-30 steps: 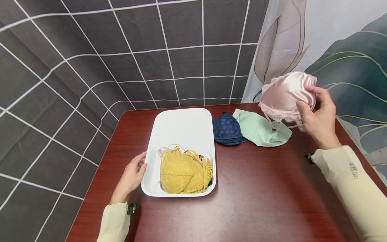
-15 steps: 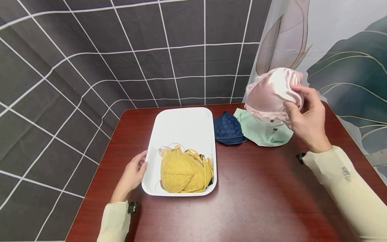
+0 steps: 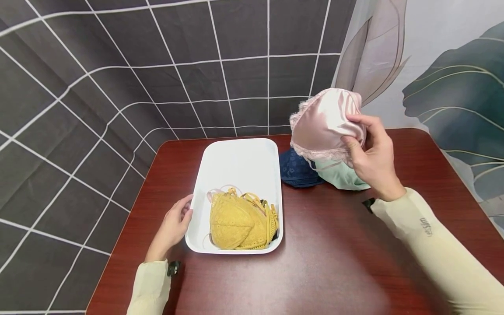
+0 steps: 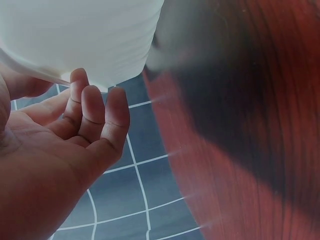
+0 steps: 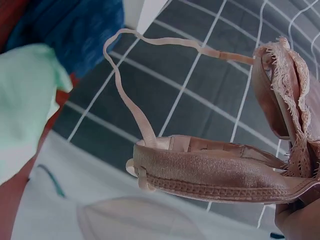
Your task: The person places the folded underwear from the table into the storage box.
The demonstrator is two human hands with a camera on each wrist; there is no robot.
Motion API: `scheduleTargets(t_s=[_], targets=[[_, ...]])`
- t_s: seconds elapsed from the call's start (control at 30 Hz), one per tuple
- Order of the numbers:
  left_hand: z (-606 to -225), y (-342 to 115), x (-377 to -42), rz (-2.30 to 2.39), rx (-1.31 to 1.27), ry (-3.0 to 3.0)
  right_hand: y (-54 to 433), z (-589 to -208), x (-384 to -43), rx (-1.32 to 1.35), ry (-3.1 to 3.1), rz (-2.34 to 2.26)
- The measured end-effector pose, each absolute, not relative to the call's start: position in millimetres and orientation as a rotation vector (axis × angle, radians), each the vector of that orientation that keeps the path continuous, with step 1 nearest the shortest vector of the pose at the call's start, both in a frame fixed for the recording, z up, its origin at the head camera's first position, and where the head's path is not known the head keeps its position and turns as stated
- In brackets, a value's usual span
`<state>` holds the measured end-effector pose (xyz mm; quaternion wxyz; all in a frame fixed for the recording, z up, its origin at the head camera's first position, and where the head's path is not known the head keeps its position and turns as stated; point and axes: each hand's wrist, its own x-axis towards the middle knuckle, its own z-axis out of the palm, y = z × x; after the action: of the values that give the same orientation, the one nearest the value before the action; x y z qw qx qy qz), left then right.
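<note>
My right hand (image 3: 374, 153) pinches a pink satin bra (image 3: 324, 124) with lace trim, thumb and fingers at the cup's right side. It is held up, overlapping a navy bra (image 3: 299, 173) and a mint-green garment (image 3: 342, 175) in the head view. From the right wrist, the bra's pink strap (image 5: 132, 107) hangs in a loop and its band (image 5: 210, 172) shows below. My left hand (image 3: 172, 225) has loosely bent fingertips at the left rim of a white tray (image 3: 240, 164). Inside the tray's near half lies a yellow lace bra (image 3: 236, 223).
The reddish-brown table (image 3: 327, 262) carries the tray and the garments to its right. Dark gridded cloth (image 3: 236, 74) hangs behind and at the left, and a leaf-patterned curtain (image 3: 445, 87) hangs at the right. A pink strap (image 3: 214, 192) shows beside the yellow bra.
My right hand has carried the pink bra leftward, from the table's right side to above the navy and mint garments. My left hand has stayed at the tray's rim.
</note>
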<state>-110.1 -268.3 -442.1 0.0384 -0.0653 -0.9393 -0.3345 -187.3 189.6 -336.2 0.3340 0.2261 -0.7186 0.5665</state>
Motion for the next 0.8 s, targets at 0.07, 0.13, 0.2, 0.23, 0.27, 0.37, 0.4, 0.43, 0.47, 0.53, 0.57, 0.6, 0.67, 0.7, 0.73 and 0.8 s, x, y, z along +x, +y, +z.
scheduleTargets(t_s=[0.07, 0.13, 0.2, 0.23, 0.27, 0.37, 0.4, 0.43, 0.47, 0.53, 0.57, 0.6, 0.67, 0.7, 0.73, 0.8], targets=[[-442.0, -268.5, -109.8, -1.020, -0.198, -2.879, 178.8, -331.6, -185.2, 0.625, -1.851, 1.504], [-441.9, -268.8, -109.9, -1.018, -0.201, -2.868, 167.7, -327.8, -183.8, 0.655, -1.814, 1.548], [-442.3, -268.9, -110.2, -1.017, -0.207, -2.856, 157.2, -325.8, -183.8, 0.677, -1.778, 1.586], [-442.5, -268.9, -110.2, -1.015, -0.212, -2.852, 152.6, -326.1, -184.8, 0.690, -1.765, 1.599], [-442.6, -268.8, -110.3, -1.015, -0.216, -2.848, 148.1, -326.9, -186.0, 0.701, -1.749, 1.613], [-443.1, -268.6, -110.7, -1.020, -0.224, -2.842, 135.9, -331.6, -190.6, 0.748, -1.725, 1.630], [-443.1, -268.7, -110.8, -1.021, -0.228, -2.841, 132.1, -333.7, -192.3, 0.765, -1.720, 1.630], [-443.2, -268.7, -110.8, -1.022, -0.229, -2.843, 128.1, -335.0, -193.2, 0.781, -1.712, 1.634], [-443.3, -268.8, -111.0, -1.023, -0.227, -2.842, 124.2, -336.3, -194.3, 0.796, -1.706, 1.636], [-443.2, -269.0, -111.1, -1.022, -0.226, -2.845, 116.2, -338.6, -196.2, 0.822, -1.691, 1.640], [-443.3, -269.1, -111.2, -1.023, -0.227, -2.844, 112.2, -339.5, -197.2, 0.830, -1.680, 1.642], [-443.1, -269.2, -111.2, -1.023, -0.227, -2.846, 108.2, -340.4, -198.1, 0.837, -1.670, 1.644], [-443.5, -269.5, -111.6, -1.018, -0.225, -2.847, 99.7, -342.0, -200.0, 0.850, -1.651, 1.649], [-443.6, -269.6, -111.5, -1.016, -0.226, -2.847, 95.5, -342.8, -201.1, 0.860, -1.643, 1.649], [-443.7, -269.6, -111.5, -1.014, -0.224, -2.848, 91.4, -343.5, -202.2, 0.871, -1.636, 1.653], [-443.7, -269.5, -111.2, -1.011, -0.222, -2.850, 83.4, -344.7, -204.5, 0.891, -1.623, 1.662]])
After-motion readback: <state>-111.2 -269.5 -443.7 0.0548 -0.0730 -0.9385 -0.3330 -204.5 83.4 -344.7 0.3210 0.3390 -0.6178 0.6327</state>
